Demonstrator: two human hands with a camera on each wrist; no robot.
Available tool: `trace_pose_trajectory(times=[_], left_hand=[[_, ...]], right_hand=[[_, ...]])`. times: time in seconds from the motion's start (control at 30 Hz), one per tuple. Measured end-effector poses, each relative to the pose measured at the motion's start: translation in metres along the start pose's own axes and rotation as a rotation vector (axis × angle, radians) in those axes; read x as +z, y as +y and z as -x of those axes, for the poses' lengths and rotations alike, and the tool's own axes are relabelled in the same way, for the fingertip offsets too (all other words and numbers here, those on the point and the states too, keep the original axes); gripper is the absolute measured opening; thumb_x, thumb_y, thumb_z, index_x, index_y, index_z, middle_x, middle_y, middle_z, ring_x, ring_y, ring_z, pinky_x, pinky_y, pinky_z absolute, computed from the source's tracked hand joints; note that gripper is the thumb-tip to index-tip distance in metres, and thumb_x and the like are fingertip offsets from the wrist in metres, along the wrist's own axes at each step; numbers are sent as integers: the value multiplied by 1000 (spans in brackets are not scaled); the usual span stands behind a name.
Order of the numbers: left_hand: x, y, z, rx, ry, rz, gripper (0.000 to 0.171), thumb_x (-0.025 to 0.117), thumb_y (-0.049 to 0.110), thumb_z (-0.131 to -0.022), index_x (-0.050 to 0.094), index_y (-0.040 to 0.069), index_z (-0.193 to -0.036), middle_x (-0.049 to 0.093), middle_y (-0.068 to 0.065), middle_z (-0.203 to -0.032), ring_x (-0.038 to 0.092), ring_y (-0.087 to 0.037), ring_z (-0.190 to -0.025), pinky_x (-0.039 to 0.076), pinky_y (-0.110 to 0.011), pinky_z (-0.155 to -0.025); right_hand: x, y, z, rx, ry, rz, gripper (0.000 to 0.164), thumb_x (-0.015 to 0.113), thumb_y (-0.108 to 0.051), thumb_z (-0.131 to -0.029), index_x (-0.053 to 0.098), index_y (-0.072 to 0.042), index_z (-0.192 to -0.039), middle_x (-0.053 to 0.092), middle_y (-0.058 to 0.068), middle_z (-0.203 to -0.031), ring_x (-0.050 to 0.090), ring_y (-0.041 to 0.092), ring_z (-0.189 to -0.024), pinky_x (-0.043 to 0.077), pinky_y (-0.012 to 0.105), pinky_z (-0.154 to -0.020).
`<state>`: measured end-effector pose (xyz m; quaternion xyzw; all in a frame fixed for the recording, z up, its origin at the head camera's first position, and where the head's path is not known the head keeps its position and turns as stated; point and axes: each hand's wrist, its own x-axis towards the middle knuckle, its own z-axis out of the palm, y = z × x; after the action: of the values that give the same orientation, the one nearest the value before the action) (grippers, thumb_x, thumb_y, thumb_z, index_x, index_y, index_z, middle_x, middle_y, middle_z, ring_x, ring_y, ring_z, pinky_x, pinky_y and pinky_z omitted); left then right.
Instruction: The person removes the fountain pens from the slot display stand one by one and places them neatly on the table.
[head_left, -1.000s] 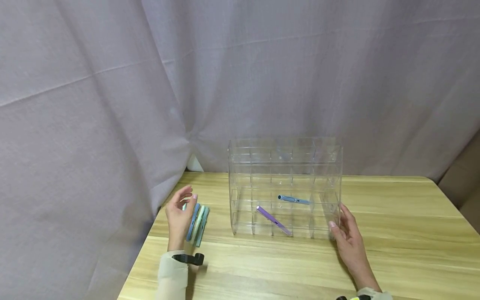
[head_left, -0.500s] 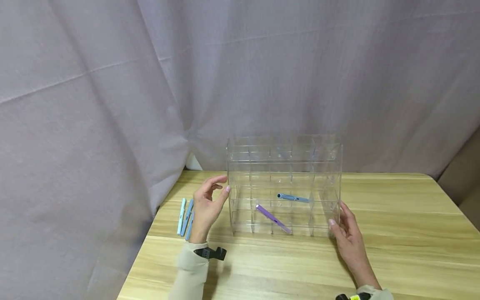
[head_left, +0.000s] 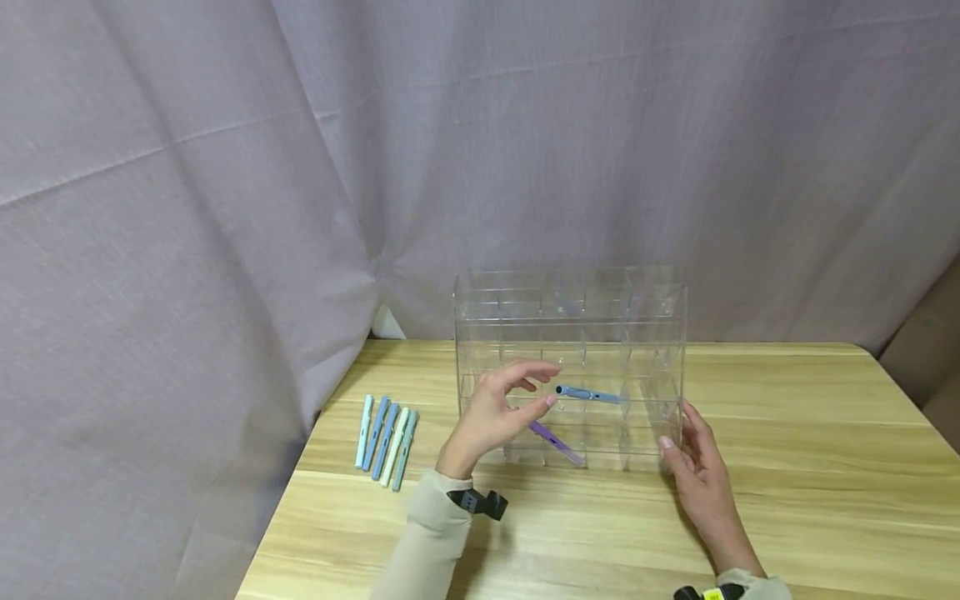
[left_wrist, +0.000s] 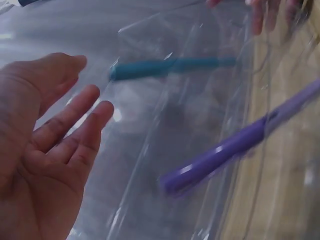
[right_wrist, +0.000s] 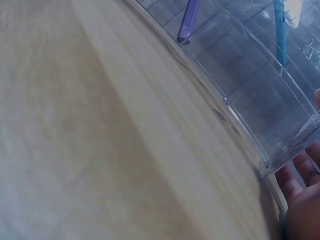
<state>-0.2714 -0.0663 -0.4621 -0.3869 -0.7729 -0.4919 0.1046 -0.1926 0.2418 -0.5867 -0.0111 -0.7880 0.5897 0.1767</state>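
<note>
A clear acrylic organizer (head_left: 517,333) with several compartments stands on the table. A blue pen (head_left: 592,395) and a purple pen (head_left: 555,442) lie in it at different levels; in the left wrist view, the purple pen (left_wrist: 215,157) slants across the front. My left hand (head_left: 495,417) hovers before the organizer, fingers apart and holding nothing. Its fingertips are close to the blue pen's left end and hide the purple pen's upper end in the head view. My right hand (head_left: 701,475) grips the organizer's lower right side, thumb in front and fingers along the outer wall (right_wrist: 287,167).
Several pens (head_left: 386,442) in pale green, blue and teal lie side by side on the wooden table (head_left: 585,542), left of the organizer. A grey curtain (head_left: 525,150) hangs behind the table and down its left side.
My left hand has moved right, from above the row of pens to the front of the organizer, uncovering the row. My right hand stays on the organizer's side.
</note>
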Motion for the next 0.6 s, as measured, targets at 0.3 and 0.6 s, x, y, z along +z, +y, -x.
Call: trace_pose_trajectory(times=[0.3,0.6], left_hand=[[37,3,-11,-32,1,-85,39,81,12,-96,72,11,-134,79,-9,-126,75,-24,-111,61,-21,-91],[50,1,-15,-37,71,-190,36,81,9,-96,73,10,-131,80,-11,-116,78,-21,-101,62,-19,-85]], right_hand=[[1,0,1,-9,2,-6,66,56,-15,-112,28,-25,-171,50,-24,-139,54,-10,-127,45,-1,-98],[-1,-1,1,-4,-3,3,67,56,-16,-112,27,-27,-171,49,-19,-143,53,-11,-127,44,-1,-99]])
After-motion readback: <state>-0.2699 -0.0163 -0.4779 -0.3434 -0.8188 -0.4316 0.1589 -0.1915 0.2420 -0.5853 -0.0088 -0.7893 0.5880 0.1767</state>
